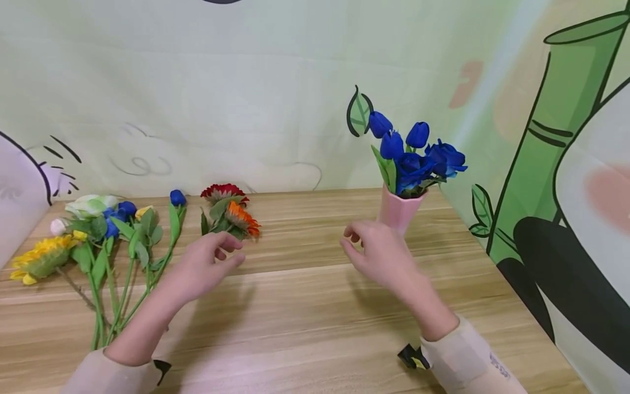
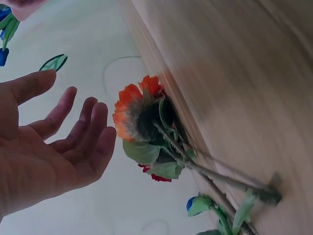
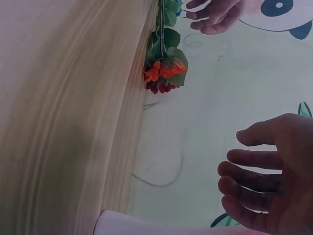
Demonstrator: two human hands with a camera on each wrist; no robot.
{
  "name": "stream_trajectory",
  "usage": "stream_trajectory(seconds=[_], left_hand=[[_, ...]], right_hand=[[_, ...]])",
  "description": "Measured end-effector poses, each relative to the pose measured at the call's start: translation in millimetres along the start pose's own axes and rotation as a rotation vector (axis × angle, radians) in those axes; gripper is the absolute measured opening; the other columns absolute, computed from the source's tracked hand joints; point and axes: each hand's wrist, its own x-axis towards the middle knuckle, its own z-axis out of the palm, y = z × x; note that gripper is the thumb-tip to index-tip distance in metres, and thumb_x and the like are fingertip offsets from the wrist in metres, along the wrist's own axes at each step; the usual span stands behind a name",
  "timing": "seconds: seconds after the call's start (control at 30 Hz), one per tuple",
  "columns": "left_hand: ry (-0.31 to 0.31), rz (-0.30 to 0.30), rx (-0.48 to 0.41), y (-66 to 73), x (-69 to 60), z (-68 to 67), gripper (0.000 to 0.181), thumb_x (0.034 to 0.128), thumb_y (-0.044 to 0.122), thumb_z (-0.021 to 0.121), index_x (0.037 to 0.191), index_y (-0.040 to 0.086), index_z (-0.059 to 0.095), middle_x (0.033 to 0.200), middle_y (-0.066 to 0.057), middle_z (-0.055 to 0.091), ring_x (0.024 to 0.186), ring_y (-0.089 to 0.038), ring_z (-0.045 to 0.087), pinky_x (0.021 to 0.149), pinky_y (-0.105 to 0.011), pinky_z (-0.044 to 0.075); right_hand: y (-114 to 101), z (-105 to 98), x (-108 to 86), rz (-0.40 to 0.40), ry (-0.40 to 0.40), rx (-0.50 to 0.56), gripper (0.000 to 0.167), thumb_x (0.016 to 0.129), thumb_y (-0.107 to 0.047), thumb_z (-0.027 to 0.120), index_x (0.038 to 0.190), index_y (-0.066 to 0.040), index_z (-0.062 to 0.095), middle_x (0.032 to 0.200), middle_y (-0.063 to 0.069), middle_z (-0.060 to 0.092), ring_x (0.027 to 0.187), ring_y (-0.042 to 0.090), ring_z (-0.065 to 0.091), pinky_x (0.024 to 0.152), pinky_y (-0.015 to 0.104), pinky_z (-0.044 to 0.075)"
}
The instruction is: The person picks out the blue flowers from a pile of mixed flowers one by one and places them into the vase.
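My left hand (image 1: 209, 262) hovers above the table with loosely bent fingers and nothing in them. Just beyond it lie an orange flower (image 1: 242, 219) and a dark red flower (image 1: 223, 192), their stems partly hidden by the hand in the head view. In the left wrist view the orange flower (image 2: 132, 110) is apart from the fingertips. My right hand (image 1: 381, 251), also holding nothing, is in the air in front of a pink vase (image 1: 400, 210) and covers its lower part. Blue tulips (image 1: 392, 145) and blue roses (image 1: 445, 158) stand in the vase.
At the left lies a spread of artificial flowers: a yellow sunflower (image 1: 44, 257), a pale green-white bloom (image 1: 91, 205), a blue tulip (image 1: 178, 198) and others with long green stems (image 1: 118, 306). A printed cloth backdrop (image 1: 275, 98) rises behind the wooden table (image 1: 295, 328).
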Motion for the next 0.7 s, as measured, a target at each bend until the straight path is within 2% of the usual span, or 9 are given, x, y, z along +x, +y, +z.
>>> stream_trajectory(seconds=[0.2, 0.3, 0.47, 0.7], left_hand=[[0.013, -0.045, 0.054, -2.0, -0.2, -12.7, 0.029, 0.1032, 0.024, 0.063, 0.120, 0.001, 0.068, 0.105, -0.010, 0.068, 0.087, -0.024, 0.060, 0.067, -0.036, 0.050], [0.012, -0.057, 0.073, -5.3, -0.4, -19.7, 0.033, 0.1046, 0.024, 0.061, 0.123, -0.003, 0.066, 0.103, -0.012, 0.069, 0.085, -0.024, 0.062, 0.065, -0.038, 0.051], [-0.012, -0.086, 0.111, -13.5, -0.1, -29.2, 0.040, 0.1069, 0.025, 0.055, 0.129, -0.008, 0.062, 0.118, -0.024, 0.067, 0.100, -0.038, 0.065, 0.077, -0.050, 0.056], [-0.022, -0.132, 0.246, -33.0, 0.9, -43.0, 0.051, 0.1085, 0.029, 0.049, 0.133, -0.016, 0.056, 0.129, -0.037, 0.059, 0.114, -0.054, 0.058, 0.088, -0.063, 0.050]], right_hand=[[4, 5, -1.4, -0.001, -0.030, -0.007, 0.009, 0.094, -0.017, 0.074, 0.094, -0.007, 0.072, 0.084, 0.003, 0.069, 0.076, 0.020, 0.065, 0.068, 0.035, 0.055], [4, 5, -2.1, 0.011, -0.042, -0.014, 0.010, 0.094, -0.018, 0.074, 0.095, -0.008, 0.073, 0.084, 0.003, 0.070, 0.074, 0.018, 0.065, 0.067, 0.035, 0.055], [6, 5, -3.5, 0.031, -0.069, -0.011, 0.011, 0.094, -0.019, 0.074, 0.095, -0.008, 0.073, 0.084, 0.005, 0.070, 0.072, 0.016, 0.063, 0.065, 0.035, 0.054], [8, 6, -4.3, 0.040, -0.099, -0.008, 0.012, 0.095, -0.020, 0.074, 0.096, -0.008, 0.073, 0.085, 0.005, 0.070, 0.072, 0.015, 0.063, 0.066, 0.036, 0.055]])
